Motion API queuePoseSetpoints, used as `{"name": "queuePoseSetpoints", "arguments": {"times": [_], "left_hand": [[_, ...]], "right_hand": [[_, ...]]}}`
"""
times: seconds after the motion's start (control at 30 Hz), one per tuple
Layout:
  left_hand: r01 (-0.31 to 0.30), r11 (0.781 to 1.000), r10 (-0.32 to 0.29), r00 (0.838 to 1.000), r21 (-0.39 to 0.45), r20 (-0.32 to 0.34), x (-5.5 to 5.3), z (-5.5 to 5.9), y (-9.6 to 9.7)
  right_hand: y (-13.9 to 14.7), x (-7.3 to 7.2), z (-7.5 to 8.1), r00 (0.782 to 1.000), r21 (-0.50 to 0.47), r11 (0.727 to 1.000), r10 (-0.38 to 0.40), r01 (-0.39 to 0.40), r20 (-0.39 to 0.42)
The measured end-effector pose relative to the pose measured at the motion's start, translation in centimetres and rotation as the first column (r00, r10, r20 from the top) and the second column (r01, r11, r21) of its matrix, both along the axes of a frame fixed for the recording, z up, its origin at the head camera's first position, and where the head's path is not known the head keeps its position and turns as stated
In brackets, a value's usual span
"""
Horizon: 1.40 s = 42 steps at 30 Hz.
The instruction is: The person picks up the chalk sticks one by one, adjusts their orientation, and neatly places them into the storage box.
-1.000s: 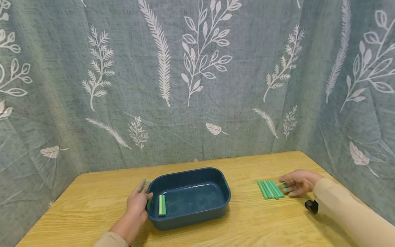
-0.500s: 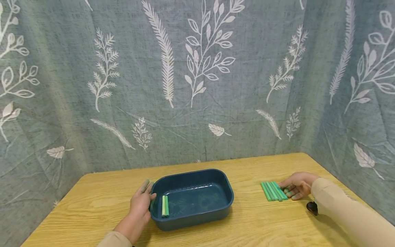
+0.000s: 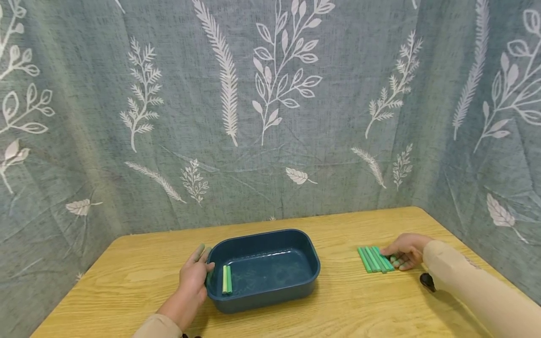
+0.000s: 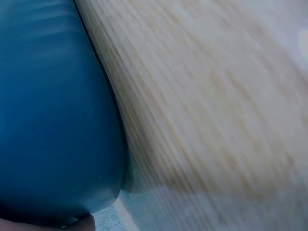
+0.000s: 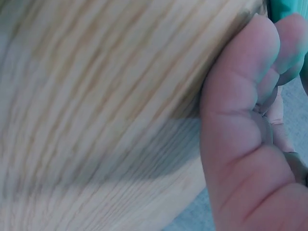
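A deep dark-blue rectangular dish [image 3: 270, 298] stands on the table, left of centre. Two chalk sticks [image 3: 227, 280], one pale and one green, lie side by side inside it at the left end. My left hand [image 3: 193, 277] holds that end, thumb at the rim and fingers stretched along the outer wall. To the right of the dish, several green chalk sticks [image 3: 372, 259] lie in a row. My right hand [image 3: 406, 249] pinches the rightmost green chalk stick [image 5: 284, 8] with thumb and finger. Green smudges show on my fingers.
The wooden table [image 3: 334, 300] ends at a grey-green curtain [image 3: 253, 197] with white leaf prints, hung behind and at both sides. A small black object [image 3: 427, 282] shows under the right wrist.
My right hand has moved left to the row of chalk sticks and closed its fingers at the rightmost one. The left hand stays on the dish. The head view has shifted slightly.
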<state>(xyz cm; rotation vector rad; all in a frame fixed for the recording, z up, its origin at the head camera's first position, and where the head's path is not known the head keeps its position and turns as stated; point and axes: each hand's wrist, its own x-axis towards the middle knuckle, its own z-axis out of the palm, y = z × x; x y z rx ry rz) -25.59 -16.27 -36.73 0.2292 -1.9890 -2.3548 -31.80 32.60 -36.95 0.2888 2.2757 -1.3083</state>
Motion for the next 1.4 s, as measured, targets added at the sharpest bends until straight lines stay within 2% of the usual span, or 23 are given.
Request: {"name": "queuePoseSetpoints", "arguments": {"times": [0.57,0.8,1.03,1.13,1.4], "left_hand": [[-0.002,1.000,0.002,1.000,0.002,-0.003,0.4,-0.1,0.1],[-0.012,1.000,0.012,1.000,-0.002,0.003,0.5,-0.4,-0.2],[-0.024,1.000,0.024,1.000,-0.004,0.007,0.4,-0.1,-0.2],[-0.022,1.000,0.022,1.000,-0.005,0.006,0.5,-0.1,-0.2],[-0.024,1.000,0.024,1.000,0.003,-0.002,0.4,0.3,0.1]], "right_hand": [[-0.3,0.0,-0.7,0.999,0.025,0.999,0.048,-0.048,0.006],[-0.5,0.1,-0.4,0.999,0.021,0.999,0.037,-0.037,0.006],[-0.4,0.4,-0.2,0.999,0.003,0.999,0.052,-0.052,0.007],[-0.4,0.6,0.0,0.998,-0.021,0.997,0.070,-0.070,0.005],[-0.5,0.5,1.9,0.990,-0.129,0.983,0.125,-0.133,-0.073]]}}
